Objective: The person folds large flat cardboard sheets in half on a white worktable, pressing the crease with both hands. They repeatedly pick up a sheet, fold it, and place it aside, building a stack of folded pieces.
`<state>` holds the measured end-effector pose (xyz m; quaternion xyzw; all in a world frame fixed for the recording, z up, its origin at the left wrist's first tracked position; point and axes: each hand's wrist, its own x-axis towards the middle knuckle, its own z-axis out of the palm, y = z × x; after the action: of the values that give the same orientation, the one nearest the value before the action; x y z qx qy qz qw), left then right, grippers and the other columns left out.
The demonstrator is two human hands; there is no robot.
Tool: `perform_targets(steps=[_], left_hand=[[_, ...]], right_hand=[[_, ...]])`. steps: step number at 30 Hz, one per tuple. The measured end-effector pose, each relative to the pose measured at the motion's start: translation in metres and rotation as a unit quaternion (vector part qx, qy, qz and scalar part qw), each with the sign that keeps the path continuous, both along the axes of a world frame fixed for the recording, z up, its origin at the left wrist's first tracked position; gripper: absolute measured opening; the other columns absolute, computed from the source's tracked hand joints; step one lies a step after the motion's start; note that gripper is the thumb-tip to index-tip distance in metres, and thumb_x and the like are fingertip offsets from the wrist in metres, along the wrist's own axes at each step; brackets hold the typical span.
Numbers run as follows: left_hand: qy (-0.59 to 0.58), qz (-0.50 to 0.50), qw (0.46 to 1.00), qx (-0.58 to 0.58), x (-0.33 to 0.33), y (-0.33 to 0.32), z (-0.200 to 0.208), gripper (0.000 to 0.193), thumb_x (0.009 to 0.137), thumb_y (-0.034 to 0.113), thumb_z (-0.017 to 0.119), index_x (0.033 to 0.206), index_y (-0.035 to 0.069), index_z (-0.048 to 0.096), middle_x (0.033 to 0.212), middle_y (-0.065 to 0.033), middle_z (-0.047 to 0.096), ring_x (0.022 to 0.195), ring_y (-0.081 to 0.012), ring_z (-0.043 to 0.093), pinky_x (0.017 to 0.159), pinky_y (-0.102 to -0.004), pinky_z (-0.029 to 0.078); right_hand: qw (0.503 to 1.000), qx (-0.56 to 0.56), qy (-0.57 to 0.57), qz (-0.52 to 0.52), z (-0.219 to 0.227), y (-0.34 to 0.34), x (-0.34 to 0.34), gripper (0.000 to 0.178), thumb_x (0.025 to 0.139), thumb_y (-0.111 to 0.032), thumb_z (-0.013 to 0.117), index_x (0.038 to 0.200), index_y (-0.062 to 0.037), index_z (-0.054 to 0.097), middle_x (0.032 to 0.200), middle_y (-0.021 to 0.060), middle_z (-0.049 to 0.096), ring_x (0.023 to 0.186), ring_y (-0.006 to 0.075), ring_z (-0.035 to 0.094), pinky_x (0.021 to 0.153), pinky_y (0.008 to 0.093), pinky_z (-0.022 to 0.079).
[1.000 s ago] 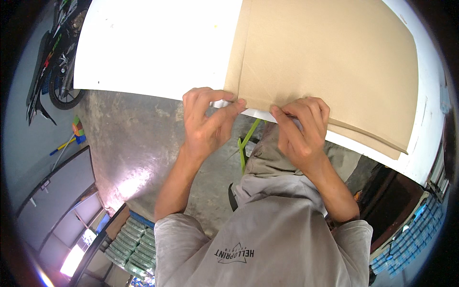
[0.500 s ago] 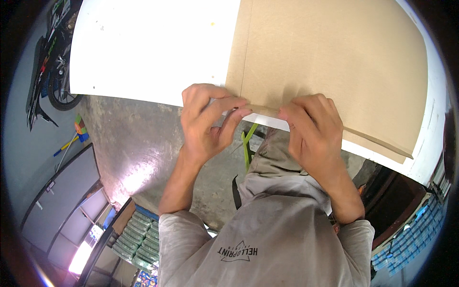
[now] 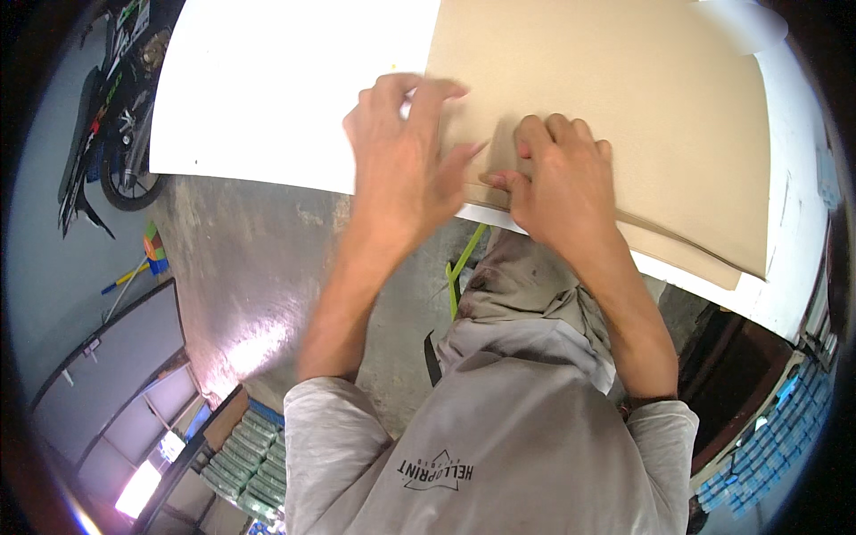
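Observation:
A large sheet of brown paper (image 3: 615,98) lies on the white table, its near edge turned up in a narrow fold (image 3: 687,245) along the right part. My left hand (image 3: 406,143) is over the paper's left border, fingers and thumb spread apart with nothing between them, slightly blurred. Close beside it, my right hand (image 3: 562,174) rests at the near edge of the paper with bent fingers. Its thumb points left, with a gap between it and the index finger. The paper just under my right palm is hidden.
The white table (image 3: 259,98) extends left of the paper. A bicycle (image 3: 129,160) leans at the far left wall. Green packs (image 3: 245,464) are stacked at lower left, and blue-wrapped packs (image 3: 767,437) at lower right. A blurred pale object (image 3: 744,27) shows at the top right.
Both hands have let go of the pinched paper edge and moved farther onto the sheet. My left hand has spread its fingers. A blurred pale object has come into view at the top right.

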<state>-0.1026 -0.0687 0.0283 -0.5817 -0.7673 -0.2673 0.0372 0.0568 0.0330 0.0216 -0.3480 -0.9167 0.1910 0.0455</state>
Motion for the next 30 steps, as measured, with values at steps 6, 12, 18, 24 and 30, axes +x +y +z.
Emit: perform_targets(steps=[6,12,18,24,30], left_hand=[[-0.3,-0.055,0.932,0.198,0.038,0.063,-0.038,0.045,0.111,0.035,0.051,0.136,-0.002,0.056,0.137,-0.0243,0.056,0.13,-0.0378,0.053,0.114,-0.0469,0.039],[-0.074,-0.056,0.995,0.037,0.043,0.066,-0.051,0.053,0.113,0.04,0.044,0.142,-0.003,0.054,0.15,-0.0318,0.049,0.141,-0.0485,0.045,0.121,-0.061,0.029],[0.011,-0.059,0.997,-0.047,0.056,0.073,-0.039,0.047,0.109,0.028,0.054,0.146,-0.001,0.053,0.158,-0.0332,0.042,0.149,-0.0492,0.038,0.125,-0.0615,0.024],[0.021,-0.062,0.995,-0.077,0.05,0.071,-0.043,0.051,0.11,0.033,0.052,0.148,-0.001,0.053,0.16,-0.0315,0.04,0.152,-0.0474,0.035,0.127,-0.0604,0.022],[0.018,-0.072,0.995,-0.073,0.05,0.072,-0.042,0.056,0.112,0.041,0.045,0.147,-0.002,0.054,0.161,-0.0315,0.04,0.153,-0.047,0.034,0.127,-0.0601,0.021]], right_hand=[[0.991,0.051,0.115,0.048,-0.007,0.0,0.018,0.03,0.09,-0.028,0.077,0.105,-0.0045,0.067,0.1,0.0118,0.068,0.103,0.03,0.063,0.086,0.0515,0.043],[0.972,0.208,0.049,-0.096,-0.018,0.033,0.103,0.059,0.102,-0.045,0.062,0.149,-0.0102,0.058,0.153,0.0252,0.053,0.148,0.0414,0.045,0.122,0.0727,0.017],[0.98,0.119,0.094,-0.125,-0.036,0.078,0.114,0.072,0.106,-0.059,0.047,0.157,-0.0086,0.051,0.162,0.0325,0.041,0.154,0.0504,0.032,0.12,0.0791,0.013],[0.979,0.163,0.015,-0.124,-0.025,0.103,0.192,0.067,0.107,-0.057,0.05,0.155,-0.0109,0.052,0.158,0.0266,0.045,0.153,0.0424,0.036,0.124,0.0733,0.014],[0.968,0.188,0.091,-0.143,-0.03,0.133,0.223,0.064,0.106,-0.058,0.05,0.145,-0.0078,0.06,0.144,0.0257,0.057,0.143,0.0426,0.048,0.124,0.0701,0.018]])
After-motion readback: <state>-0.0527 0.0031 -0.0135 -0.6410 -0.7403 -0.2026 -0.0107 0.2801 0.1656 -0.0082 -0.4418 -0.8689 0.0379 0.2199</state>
